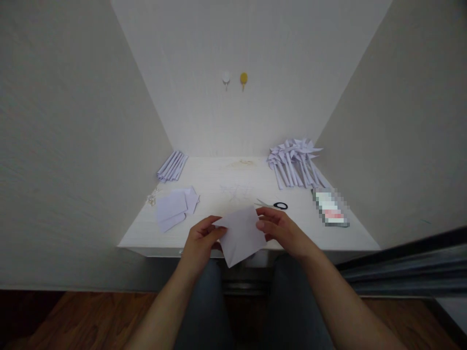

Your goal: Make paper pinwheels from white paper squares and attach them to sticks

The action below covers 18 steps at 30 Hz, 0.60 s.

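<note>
A square sheet of white paper (241, 236) is held tilted above the front edge of the table, with a crease near its lower corner. My left hand (204, 238) pinches its left corner between thumb and fingers. At the paper's right edge, my right hand (279, 228) has its thumb on the near side and fingers partly behind the sheet. Just beyond the right hand lie scissors (280, 205) with black handles, blades pointing left. To the left of the left hand rests a loose pile of white paper sheets (171, 206).
Rolled paper tubes (172, 166) lie at the back left. Several paper pinwheel-like pieces on stems (295, 160) are heaped at the back right. A phone with a blurred screen (330, 208) lies at the right. Small pale bits (151, 200) sit by the left edge. Walls enclose the table (215, 226).
</note>
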### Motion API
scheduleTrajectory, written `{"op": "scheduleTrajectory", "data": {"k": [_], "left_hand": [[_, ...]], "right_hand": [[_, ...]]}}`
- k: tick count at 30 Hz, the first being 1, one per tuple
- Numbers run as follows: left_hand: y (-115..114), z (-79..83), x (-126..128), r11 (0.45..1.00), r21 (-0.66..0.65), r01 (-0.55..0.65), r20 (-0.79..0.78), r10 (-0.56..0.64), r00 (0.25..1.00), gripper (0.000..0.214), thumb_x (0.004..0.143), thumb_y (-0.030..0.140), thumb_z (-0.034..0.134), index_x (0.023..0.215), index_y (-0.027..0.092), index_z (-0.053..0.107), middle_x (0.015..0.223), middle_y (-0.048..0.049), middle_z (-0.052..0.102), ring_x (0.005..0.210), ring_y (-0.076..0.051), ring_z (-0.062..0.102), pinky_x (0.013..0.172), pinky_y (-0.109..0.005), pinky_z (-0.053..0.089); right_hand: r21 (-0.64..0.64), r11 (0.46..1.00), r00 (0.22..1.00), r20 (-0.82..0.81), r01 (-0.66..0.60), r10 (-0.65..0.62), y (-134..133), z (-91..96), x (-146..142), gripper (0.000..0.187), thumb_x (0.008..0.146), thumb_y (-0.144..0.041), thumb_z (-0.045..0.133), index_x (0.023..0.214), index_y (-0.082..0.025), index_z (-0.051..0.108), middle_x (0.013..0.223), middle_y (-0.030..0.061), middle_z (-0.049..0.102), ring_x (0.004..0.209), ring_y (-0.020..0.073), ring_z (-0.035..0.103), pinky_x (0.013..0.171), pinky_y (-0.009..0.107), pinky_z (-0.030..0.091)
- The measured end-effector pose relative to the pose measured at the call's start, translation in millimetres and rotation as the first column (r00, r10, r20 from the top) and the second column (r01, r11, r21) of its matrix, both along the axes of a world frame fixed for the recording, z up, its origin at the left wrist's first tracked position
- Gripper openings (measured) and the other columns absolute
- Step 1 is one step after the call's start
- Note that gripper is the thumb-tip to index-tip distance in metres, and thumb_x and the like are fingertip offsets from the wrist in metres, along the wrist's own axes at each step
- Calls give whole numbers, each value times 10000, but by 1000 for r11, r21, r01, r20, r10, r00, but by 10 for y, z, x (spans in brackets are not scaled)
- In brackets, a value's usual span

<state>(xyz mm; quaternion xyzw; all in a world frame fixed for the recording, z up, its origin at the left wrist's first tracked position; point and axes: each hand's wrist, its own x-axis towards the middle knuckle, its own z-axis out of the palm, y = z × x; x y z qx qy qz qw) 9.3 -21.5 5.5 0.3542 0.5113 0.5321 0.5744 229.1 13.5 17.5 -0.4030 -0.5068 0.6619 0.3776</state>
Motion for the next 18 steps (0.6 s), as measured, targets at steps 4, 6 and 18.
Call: {"op": "scheduleTrajectory", "data": {"k": [4, 6, 18], "left_hand": [[-5, 104, 71, 997, 25, 74, -10, -74, 997, 278, 639, 336, 842, 845, 179, 742, 715, 2, 713, 587, -166, 662, 445, -229, 510], [-2, 121, 112, 996, 36, 88, -25, -87, 996, 309, 643, 349, 838, 880, 182, 732, 674, 16, 687, 547, -169, 640, 421, -243, 505], [-89, 150, 204, 992, 65, 109, -23, -108, 994, 534, 706, 324, 773, 1203, 231, 601, 619, 69, 656, 461, -125, 551, 449, -208, 396]], "right_hand": [[34, 999, 999, 15, -28, 28, -171, 111, 63, 435, 720, -543, 877, 916, -180, 738, 794, 12, 742, 688, 168, 668, 611, 276, 538], [74, 996, 999, 7, -44, 44, -249, 128, 55, 455, 726, -525, 889, 1003, -186, 761, 903, 32, 768, 799, 190, 693, 736, 315, 562], [102, 995, 989, 140, 22, -36, -434, 70, -63, 465, 776, -601, 821, 959, -177, 773, 809, 18, 739, 686, 153, 609, 624, 280, 478]]}}
